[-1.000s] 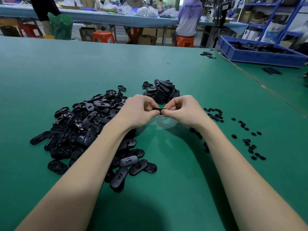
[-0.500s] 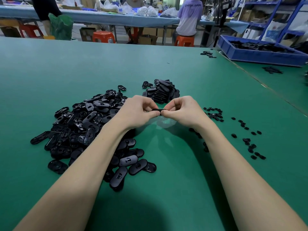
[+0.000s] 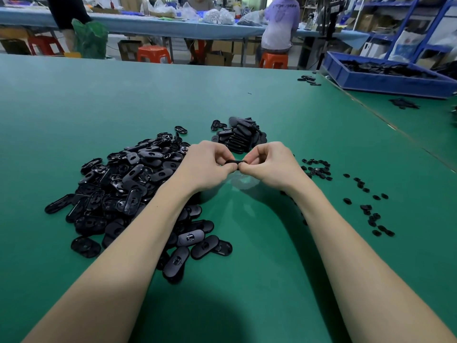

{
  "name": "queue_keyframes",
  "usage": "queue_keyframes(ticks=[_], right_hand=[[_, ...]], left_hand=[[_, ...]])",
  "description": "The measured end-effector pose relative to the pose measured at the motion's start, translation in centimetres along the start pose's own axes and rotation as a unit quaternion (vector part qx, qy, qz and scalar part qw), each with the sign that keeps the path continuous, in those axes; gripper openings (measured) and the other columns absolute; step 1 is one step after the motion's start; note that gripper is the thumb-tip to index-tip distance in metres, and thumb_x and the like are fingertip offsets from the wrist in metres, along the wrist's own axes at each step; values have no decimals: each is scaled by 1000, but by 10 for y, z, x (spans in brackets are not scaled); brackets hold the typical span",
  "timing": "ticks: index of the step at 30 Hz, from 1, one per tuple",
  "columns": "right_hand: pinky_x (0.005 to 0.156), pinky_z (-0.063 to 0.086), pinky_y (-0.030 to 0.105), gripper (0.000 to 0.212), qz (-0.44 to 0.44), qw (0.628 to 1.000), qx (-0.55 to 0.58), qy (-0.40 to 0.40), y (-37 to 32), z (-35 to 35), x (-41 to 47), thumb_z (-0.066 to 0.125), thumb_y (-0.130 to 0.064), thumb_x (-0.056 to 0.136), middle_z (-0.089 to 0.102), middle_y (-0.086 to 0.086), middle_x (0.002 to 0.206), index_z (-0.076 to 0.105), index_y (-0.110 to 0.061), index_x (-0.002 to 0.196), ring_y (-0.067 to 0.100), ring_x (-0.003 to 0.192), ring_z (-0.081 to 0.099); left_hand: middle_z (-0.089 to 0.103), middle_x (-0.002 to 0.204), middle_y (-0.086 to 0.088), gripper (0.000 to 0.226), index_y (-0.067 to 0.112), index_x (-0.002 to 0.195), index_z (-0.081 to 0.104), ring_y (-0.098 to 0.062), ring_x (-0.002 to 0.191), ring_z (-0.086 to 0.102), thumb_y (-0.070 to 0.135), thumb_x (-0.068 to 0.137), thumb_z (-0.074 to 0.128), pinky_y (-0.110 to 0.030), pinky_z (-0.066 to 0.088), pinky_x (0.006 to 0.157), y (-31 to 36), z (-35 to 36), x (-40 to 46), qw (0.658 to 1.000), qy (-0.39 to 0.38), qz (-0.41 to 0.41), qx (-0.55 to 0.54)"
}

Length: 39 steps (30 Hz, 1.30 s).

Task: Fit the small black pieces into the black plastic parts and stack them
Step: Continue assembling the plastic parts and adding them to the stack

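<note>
Spreading wide is the green table (image 3: pixel 272 107), with a loose pile (image 3: pixel 128 184) left, a stack (image 3: pixel 241 137) beyond the hands, small pieces (image 3: pixel 366 191) scattered right, and above the middle the left hand (image 3: pixel 207 167) and right hand (image 3: pixel 269 164) pinch one black part (image 3: pixel 234 161) between curled fingers.

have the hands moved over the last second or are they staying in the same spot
No. Both the left hand and right hand still pinch the black plastic part just in front of the stacked parts.
</note>
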State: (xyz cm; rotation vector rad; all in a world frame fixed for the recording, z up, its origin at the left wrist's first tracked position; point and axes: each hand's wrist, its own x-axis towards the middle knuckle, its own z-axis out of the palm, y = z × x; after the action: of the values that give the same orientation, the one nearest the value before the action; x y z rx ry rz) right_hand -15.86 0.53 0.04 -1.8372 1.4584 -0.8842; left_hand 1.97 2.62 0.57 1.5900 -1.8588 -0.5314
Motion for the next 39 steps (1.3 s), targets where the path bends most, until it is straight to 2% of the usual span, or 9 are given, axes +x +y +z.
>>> queue_keyframes(ticks=[5, 10, 14, 18, 23, 28, 31, 36, 39], right_hand=[[55, 40, 12, 9, 4, 998, 55, -7, 3, 0, 2, 79, -27, 84, 64, -15, 62, 71, -25, 84, 1, 55, 54], [45, 34, 8, 9, 18, 997, 77, -9, 5, -9, 2, 81, -30, 83, 65, -12, 64, 72, -27, 83, -1, 51, 51], [53, 41, 15, 12, 9, 1000, 22, 12, 3, -6, 5, 76, -41, 84, 66, -20, 62, 71, -31, 86, -5, 53, 56], [71, 53, 28, 17, 0, 998, -22, 58, 6, -9, 8, 73, -48, 85, 69, -19, 74, 68, -32, 87, 1, 74, 65], [73, 53, 27, 14, 5, 998, -17, 53, 13, -14, 9, 71, -43, 88, 71, -15, 78, 69, -30, 84, 3, 79, 66], [70, 51, 21, 13, 8, 999, -16, 42, 17, -13, 9, 71, -41, 88, 71, -15, 79, 71, -29, 85, 1, 76, 66], [63, 46, 13, 13, 13, 999, -8, 41, 18, -15, 9, 71, -40, 88, 72, -15, 80, 72, -28, 85, -4, 71, 64], [61, 44, 10, 11, 13, 999, -7, 38, 20, -16, 10, 70, -38, 88, 72, -15, 80, 72, -28, 85, -6, 71, 63], [64, 44, 13, 10, 11, 999, -11, 30, 19, -15, 9, 70, -37, 88, 71, -15, 81, 73, -28, 86, -3, 77, 65]], left_hand=[[67, 69, 12, 12, 26, 94, 69, 1, 60, 57, 29, 85, 76, -5, 40, 64, 0, 2, -3, 999, 31, 21, 4], [68, 87, 21, 19, 36, 96, 63, -3, 76, 64, 33, 83, 76, -32, 53, 79, 1, -5, -5, 995, 23, 50, 87], [66, 91, 24, 15, 38, 98, 65, -4, 82, 64, 36, 85, 72, -29, 47, 73, 1, -3, -4, 991, 39, 46, 122], [68, 90, 24, 17, 37, 100, 65, -5, 79, 63, 37, 85, 73, -32, 51, 82, 5, -8, 12, 994, 65, 10, 92], [70, 91, 17, 10, 36, 97, 68, -11, 90, 64, 30, 89, 69, -29, 49, 82, 32, -17, 74, 994, 82, -1, 72], [72, 106, 8, 19, 34, 91, 69, -17, 102, 64, 16, 90, 62, -32, 53, 85, 51, -8, 134, 990, 50, -14, 134], [70, 104, 6, 21, 30, 84, 71, -20, 98, 63, 13, 88, 59, -28, 48, 73, 47, -2, 148, 984, 14, -30, 173], [66, 96, 3, 26, 29, 74, 69, -19, 82, 60, 12, 88, 55, -24, 43, 58, 34, 1, 156, 989, -7, -43, 144], [68, 100, 1, 22, 29, 76, 70, -22, 89, 63, 18, 91, 58, -30, 54, 71, 28, 3, 155, 991, -5, -51, 121]])
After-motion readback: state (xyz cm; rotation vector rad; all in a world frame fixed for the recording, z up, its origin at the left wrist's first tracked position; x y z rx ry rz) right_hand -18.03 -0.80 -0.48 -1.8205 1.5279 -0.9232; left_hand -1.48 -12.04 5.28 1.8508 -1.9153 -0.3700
